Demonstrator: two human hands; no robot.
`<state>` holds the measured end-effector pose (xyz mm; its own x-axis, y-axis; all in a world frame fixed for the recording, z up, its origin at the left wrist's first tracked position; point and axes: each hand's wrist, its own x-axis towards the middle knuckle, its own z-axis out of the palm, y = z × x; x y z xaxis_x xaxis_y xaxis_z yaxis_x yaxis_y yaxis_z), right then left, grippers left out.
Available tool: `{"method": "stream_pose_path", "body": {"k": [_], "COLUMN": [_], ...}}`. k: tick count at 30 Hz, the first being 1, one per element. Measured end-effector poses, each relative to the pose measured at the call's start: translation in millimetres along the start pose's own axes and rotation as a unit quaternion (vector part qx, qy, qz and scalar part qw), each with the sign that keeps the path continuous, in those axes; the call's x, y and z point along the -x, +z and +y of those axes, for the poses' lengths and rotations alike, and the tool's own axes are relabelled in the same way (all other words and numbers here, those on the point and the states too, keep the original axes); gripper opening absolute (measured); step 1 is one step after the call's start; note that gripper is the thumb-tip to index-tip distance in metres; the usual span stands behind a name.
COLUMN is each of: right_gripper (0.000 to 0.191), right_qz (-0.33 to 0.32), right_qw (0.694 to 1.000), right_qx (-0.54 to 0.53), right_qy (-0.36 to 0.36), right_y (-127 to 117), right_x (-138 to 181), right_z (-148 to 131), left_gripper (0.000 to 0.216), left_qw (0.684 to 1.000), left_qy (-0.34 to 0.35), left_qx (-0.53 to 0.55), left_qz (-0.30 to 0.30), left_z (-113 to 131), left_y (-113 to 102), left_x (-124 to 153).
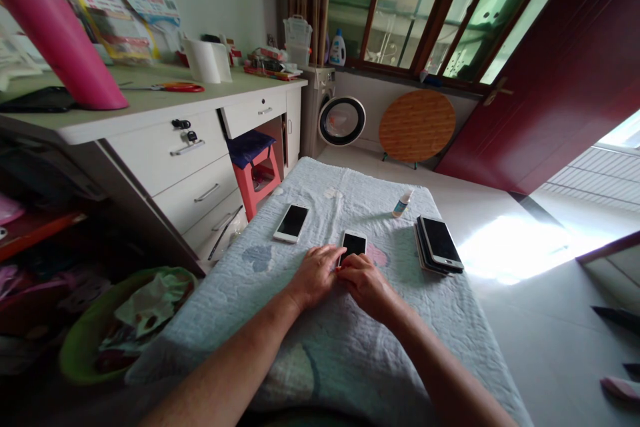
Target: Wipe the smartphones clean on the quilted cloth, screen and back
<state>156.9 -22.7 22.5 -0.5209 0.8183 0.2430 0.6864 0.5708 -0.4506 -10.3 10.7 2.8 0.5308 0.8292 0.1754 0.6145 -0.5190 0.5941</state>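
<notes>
A white-framed phone (pixel 354 244) lies face up in the middle of a pale quilted cloth (pixel 320 347) that covers a table. Both hands rest at its near end. My left hand (pixel 315 275) lies palm down with its fingertips touching the phone's lower left edge. My right hand (pixel 364 283) has its fingers curled together and pressed against the phone's near edge; what they pinch, if anything, is hidden. A second white phone (pixel 291 222) lies to the left. A stack of phones (pixel 438 245) lies to the right.
A small spray bottle (pixel 402 204) lies on the cloth beyond the stack. A white desk with drawers (pixel 190 147) and a pink stool (pixel 255 170) stand left. A green basin of cloths (pixel 125 327) sits on the floor at left.
</notes>
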Motion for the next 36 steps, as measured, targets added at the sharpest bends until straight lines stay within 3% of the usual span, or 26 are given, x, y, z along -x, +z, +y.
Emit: {"method": "stream_pose_path", "body": {"k": [12,26,31,36], "right_gripper": [0.018,0.016,0.018,0.019], "right_qz": [0.018,0.099,0.122,0.089], "right_qw": [0.998,0.982,0.974,0.986], "right_qx": [-0.031,0.036,0.068,0.04], "right_qy": [0.052,0.158,0.178,0.134], "right_y": [-8.1,-10.7,-5.5,-1.6], "right_x": [17.4,-40.2,-52.4,-47.5], "right_z": [22.6,86.0,83.9,67.7], "left_gripper": [0.039,0.038,0.038,0.045], "left_qw": [0.999,0.999,0.999,0.998], "left_qy": [0.033,0.029,0.041,0.044], "left_qx": [-0.024,-0.015,-0.002,0.016], "left_qz": [0.006,0.002,0.024,0.034], "left_z": [-5.3,-3.2,-5.0,-4.2], "left_y": [5.9,2.8,4.4,3.6], "left_x": [2.4,0.5,0.6,0.5]}}
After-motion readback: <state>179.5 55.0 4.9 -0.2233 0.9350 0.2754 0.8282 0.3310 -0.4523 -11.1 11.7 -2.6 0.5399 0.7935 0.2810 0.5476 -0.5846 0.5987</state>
